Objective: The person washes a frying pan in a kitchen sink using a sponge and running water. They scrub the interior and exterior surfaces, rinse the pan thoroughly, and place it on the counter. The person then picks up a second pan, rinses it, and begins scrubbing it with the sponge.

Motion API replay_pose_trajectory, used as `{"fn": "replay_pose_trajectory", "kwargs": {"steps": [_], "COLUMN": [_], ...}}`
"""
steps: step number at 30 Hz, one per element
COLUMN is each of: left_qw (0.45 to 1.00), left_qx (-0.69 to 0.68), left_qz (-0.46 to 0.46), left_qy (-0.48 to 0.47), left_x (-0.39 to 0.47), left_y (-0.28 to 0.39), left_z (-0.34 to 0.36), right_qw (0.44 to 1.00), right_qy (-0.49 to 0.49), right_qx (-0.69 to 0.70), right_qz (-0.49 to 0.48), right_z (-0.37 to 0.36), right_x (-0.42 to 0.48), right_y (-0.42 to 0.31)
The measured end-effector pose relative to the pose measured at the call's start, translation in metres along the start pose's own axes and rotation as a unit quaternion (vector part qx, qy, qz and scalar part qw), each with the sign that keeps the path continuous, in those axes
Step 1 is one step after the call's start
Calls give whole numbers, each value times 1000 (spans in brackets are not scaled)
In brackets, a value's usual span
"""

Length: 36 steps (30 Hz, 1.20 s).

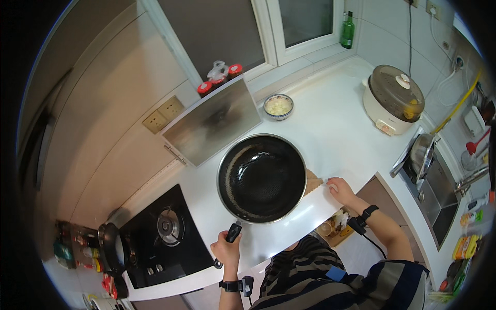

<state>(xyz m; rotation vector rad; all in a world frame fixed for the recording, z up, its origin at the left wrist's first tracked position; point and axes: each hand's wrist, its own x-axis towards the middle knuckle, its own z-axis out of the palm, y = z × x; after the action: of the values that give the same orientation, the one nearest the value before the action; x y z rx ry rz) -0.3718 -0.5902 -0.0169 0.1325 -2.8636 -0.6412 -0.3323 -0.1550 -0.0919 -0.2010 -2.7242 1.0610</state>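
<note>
My left hand [226,248] is wrapped around the black handle of a large wok [267,182]. The wok stands on the white countertop [329,135], and its dark textured inside looks glossy, with a pale worn arc on the left wall. A brown piece with a scalloped edge [313,183], perhaps cloth or paper, pokes out from beneath the wok's right side. Close to its corner, my right hand [341,190] is low over the counter's front edge with fingers loosely bent; I see nothing held in it. Most of the brown piece is hidden under the wok.
Left is a black gas hob [166,240] with a smaller pan [111,248] beyond. Behind the wok stand a splash panel [213,120] and a bowl of chopped pale food [278,107]. A lidded electric cooker [393,100] and a sink [438,201] are right. An open drawer [335,228] sits below.
</note>
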Motion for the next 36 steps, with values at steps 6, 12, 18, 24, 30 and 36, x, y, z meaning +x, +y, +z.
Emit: {"fn": "replay_pose_trajectory", "kwargs": {"steps": [6,12,18,24,30,36], "left_qw": [997,995,993,989,985,983], "left_qx": [7,9,-3,-11,-32,-12], "left_qz": [64,86,98,128,143,152], "left_qy": [-35,-55,-70,-70,-95,-103], "left_x": [20,29,48,79,70,59], "left_y": [18,18,28,40,35,25], "left_z": [28,48,54,66,66,40], "right_qw": [997,992,990,996,996,993], "right_qy": [44,77,70,63,58,28], "right_qx": [27,48,72,44,71,109], "right_qz": [64,93,97,47,3,-33], "right_z": [-20,-25,-23,-16,-6,-6], "right_x": [-38,-59,-59,-52,-32,13], "right_y": [-7,-21,-47,-69,-79,-99]}}
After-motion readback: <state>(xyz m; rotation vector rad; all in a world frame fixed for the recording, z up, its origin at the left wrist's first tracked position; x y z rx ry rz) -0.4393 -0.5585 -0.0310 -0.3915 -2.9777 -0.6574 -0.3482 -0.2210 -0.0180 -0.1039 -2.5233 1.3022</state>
